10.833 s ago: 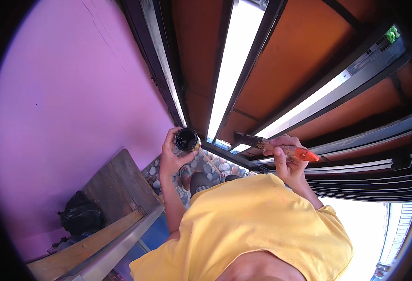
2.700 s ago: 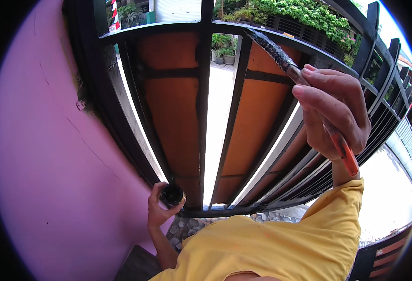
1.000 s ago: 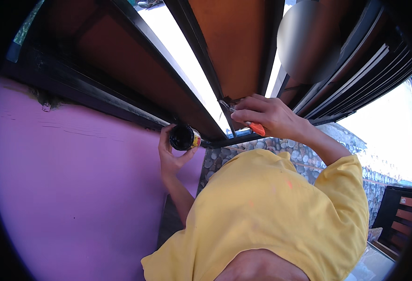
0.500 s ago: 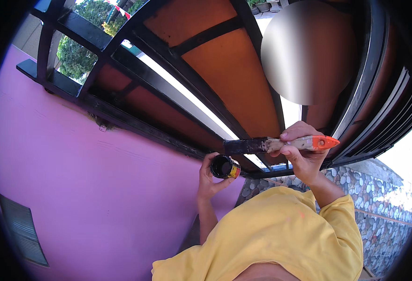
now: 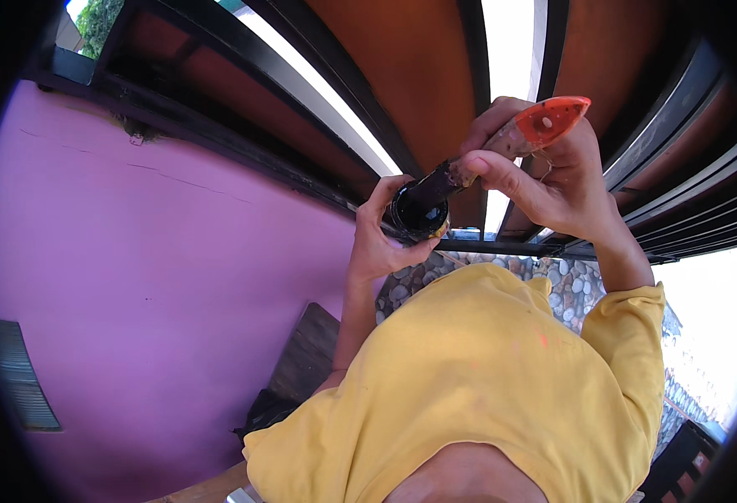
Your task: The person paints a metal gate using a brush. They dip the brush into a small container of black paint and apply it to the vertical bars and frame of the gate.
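My left hand is wrapped round a small open paint can, its inside dark with black paint. In my right hand is a paintbrush with an orange-tipped handle, gripped between thumb and fingers. The brush slants down to the left, and its black, paint-covered end dips into the can's mouth; the bristle tip is hidden inside. Just beyond both hands rises a black metal frame with orange-brown panels.
A pink wall with fine cracks stretches along my left, with a louvred vent low in it. Pebbled paving shows beneath me. A dark board lies beside the wall, and a black object sits near it.
My right hand has tilted the paintbrush from level to slanting and brought its bristle end into the paint can. The view has shifted, so both hands appear higher.
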Tool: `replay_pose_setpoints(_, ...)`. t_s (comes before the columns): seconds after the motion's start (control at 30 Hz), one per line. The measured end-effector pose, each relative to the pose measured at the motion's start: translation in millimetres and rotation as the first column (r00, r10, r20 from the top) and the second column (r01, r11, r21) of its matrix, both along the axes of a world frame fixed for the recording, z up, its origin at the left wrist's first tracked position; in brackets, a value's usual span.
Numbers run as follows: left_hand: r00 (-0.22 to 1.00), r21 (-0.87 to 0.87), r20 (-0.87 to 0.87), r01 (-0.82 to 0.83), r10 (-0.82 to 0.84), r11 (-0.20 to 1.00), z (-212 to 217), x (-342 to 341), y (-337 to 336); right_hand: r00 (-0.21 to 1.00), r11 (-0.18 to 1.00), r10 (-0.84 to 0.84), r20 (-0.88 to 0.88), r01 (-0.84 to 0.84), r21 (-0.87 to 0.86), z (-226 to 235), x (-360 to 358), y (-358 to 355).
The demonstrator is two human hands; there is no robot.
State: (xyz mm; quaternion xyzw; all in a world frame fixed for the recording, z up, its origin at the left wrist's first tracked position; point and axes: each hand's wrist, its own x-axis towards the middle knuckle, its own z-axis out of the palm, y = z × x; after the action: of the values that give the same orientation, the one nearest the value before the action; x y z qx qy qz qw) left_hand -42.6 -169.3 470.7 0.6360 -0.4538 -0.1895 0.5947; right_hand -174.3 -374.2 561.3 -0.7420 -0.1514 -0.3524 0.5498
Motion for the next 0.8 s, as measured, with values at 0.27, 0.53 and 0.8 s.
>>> replay_pose_setpoints(0.27, 0.997, -0.004, 0.064, -0.031, 0.031, 1.0, -11, -16, -11, 0.982, 0.956, 0.031, -0.184, -0.083, -0.282, -3, 3, -3)
replay_pose_setpoints(0.53, 0.999, -0.01, 0.042, 0.009, -0.009, 1.0, -12, -19, -13, 0.986, 0.954, 0.01, -0.164, -0.058, -0.294, -13, 0, -7)
replay_pose_setpoints(0.8, 0.999, -0.03, -0.04, 0.006, -0.008, 1.0, -14, -19, -14, 0.983, 0.981, 0.119, -0.139, -0.095, 0.169, -29, -14, -15)
